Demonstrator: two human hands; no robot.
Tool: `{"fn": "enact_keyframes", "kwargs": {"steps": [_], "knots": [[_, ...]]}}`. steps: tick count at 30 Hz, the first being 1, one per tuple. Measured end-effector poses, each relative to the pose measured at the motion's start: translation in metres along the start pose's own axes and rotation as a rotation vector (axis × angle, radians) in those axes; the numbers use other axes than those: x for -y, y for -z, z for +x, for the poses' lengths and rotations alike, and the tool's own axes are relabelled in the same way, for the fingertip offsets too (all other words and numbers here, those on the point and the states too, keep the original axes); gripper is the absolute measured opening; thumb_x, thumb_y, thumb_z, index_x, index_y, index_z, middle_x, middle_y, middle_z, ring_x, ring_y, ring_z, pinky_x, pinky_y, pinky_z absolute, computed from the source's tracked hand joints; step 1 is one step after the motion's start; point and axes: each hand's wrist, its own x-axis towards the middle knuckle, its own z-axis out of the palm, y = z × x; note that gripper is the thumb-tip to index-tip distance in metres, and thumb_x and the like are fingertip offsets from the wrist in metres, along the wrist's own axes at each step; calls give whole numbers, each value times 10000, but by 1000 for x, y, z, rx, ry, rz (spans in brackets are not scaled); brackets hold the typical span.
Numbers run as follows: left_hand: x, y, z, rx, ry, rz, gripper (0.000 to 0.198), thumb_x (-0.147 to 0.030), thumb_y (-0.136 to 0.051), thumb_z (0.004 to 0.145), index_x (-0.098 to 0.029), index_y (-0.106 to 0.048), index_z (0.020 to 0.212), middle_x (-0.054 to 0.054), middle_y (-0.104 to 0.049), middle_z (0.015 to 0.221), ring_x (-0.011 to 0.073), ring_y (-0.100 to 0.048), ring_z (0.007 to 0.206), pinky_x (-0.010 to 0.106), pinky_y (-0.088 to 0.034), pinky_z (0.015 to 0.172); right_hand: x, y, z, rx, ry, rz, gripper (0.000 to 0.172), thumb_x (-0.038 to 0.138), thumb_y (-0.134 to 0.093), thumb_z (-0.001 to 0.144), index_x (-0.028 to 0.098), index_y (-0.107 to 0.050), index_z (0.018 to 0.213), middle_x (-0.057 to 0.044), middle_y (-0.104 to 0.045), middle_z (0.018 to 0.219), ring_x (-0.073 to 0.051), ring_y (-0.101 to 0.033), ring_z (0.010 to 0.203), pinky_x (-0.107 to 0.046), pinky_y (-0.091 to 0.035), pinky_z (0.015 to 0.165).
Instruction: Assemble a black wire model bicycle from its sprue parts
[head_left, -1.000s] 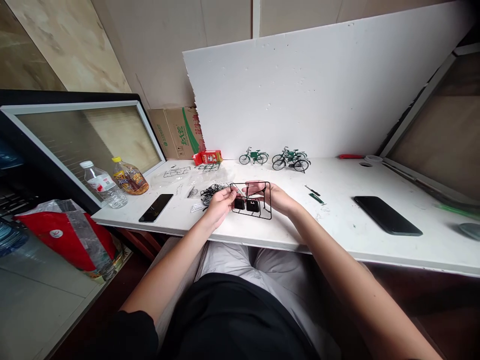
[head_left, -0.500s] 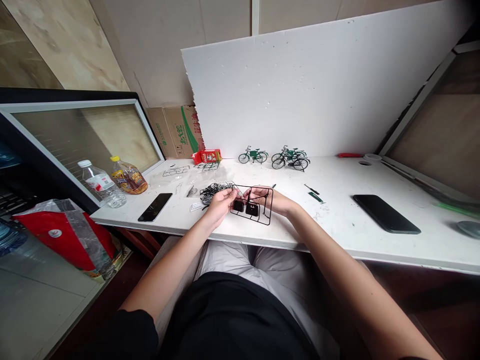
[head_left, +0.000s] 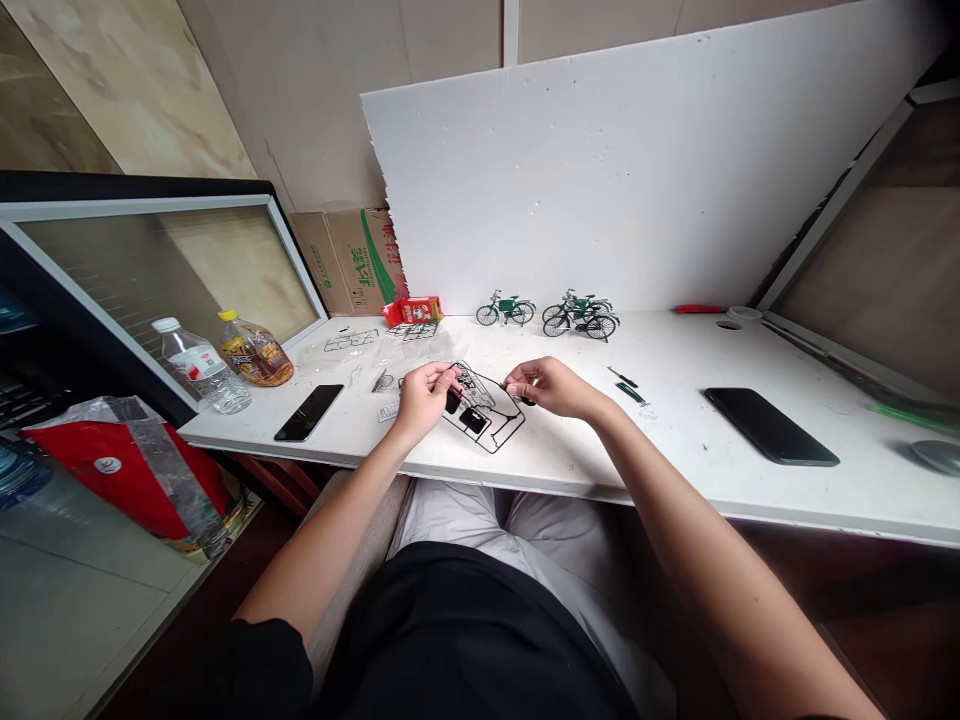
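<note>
My left hand point(head_left: 427, 400) pinches a black plastic sprue point(head_left: 517, 420) by its left side, above the front part of the desk. The sprue is a thin rectangular frame, tilted, with dark block-like parts on its left half. My right hand point(head_left: 551, 388) is closed at the frame's upper right, fingertips pressed together around something small and dark that I cannot make out. Behind the sprue lies a tangle of thin dark parts point(head_left: 472, 380), partly hidden by the frame and my left hand.
Several small green model bicycles point(head_left: 506, 308) stand at the back. A black phone point(head_left: 771, 427) lies right, another phone point(head_left: 309, 412) left. Two bottles point(head_left: 259, 350) are at the left edge. A small dark tool point(head_left: 622, 377) and a green piece point(head_left: 631, 393) lie right of my hands.
My hands have drawn apart, the left moving left and the right moving slightly right. The sprue has turned and tilted in my left hand, and my right hand has come away from its middle.
</note>
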Motion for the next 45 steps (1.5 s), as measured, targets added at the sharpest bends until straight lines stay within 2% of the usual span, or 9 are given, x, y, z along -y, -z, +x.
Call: {"fn": "enact_keyframes", "kwargs": {"steps": [7,11,13,16,19,28,34,41,45], "knots": [[-5,8,1,155,-35,40,335,-478,-738,918,-146,-743,966,115,-797,899,229,-759,860,333,-563,859,21,3,-5,-42,58,44,406,562,-658,944,177,-784,936,-61,-744,812,-178,-652,714,-304,-515,648],[-9,3,-3,0,-73,49,407,-474,-785,892,-164,-751,1154,162,-758,1249,259,-733,1122,361,-545,998,36,-3,-6,-204,108,-70,331,485,-631,980,191,-779,941,-86,-783,916,-209,-692,780,-331,-537,687],[-17,1,-6,-14,-12,27,446,-526,-770,897,-142,-771,1125,181,-768,1208,274,-742,1098,382,-558,990,41,-6,-7,-291,148,-171,293,443,-616,999,205,-785,972,-91,-791,961,-227,-702,814,-360,-545,740],[-33,-5,-13,200,180,-128,540,-608,-723,911,-118,-783,1129,190,-788,1135,290,-776,981,412,-603,892,47,-11,-9,-313,223,-290,251,399,-616,1013,228,-800,1025,-93,-794,1010,-253,-710,885,-389,-542,816],[-44,-11,-20,298,206,-198,500,-548,-807,862,-121,-797,1123,153,-804,1086,273,-775,951,392,-614,875,50,-16,-9,-274,255,-320,232,379,-624,1019,241,-806,1063,-92,-796,1028,-259,-711,920,-390,-541,853],[-37,-16,-23,270,248,-269,460,-501,-863,811,-112,-791,1046,123,-819,1044,290,-788,993,470,-643,954,40,-27,-4,-329,337,-385,148,177,-641,992,223,-777,1029,-79,-764,956,-248,-652,956,-357,-514,819],[-33,-20,-22,246,258,-295,454,-474,-894,779,-107,-800,1028,148,-825,1035,311,-800,950,473,-662,896,39,-34,-2,-402,290,-424,264,-31,-559,824,210,-657,871,-56,-675,843,-227,-603,848,-308,-428,681],[-35,-22,-23,284,261,-314,433,-444,-875,815,-87,-800,1048,180,-817,1072,312,-804,954,469,-659,904,30,-40,3,-416,330,-356,292,-57,-496,761,217,-569,831,-59,-644,826,-238,-569,843,-323,-419,700],[-35,-19,-20,245,222,-254,473,-490,-869,806,-90,-791,1045,176,-821,1050,312,-808,940,482,-660,921,31,-38,1,-444,352,-280,206,27,-532,889,210,-620,860,-68,-675,851,-232,-592,851,-333,-453,744]]}}
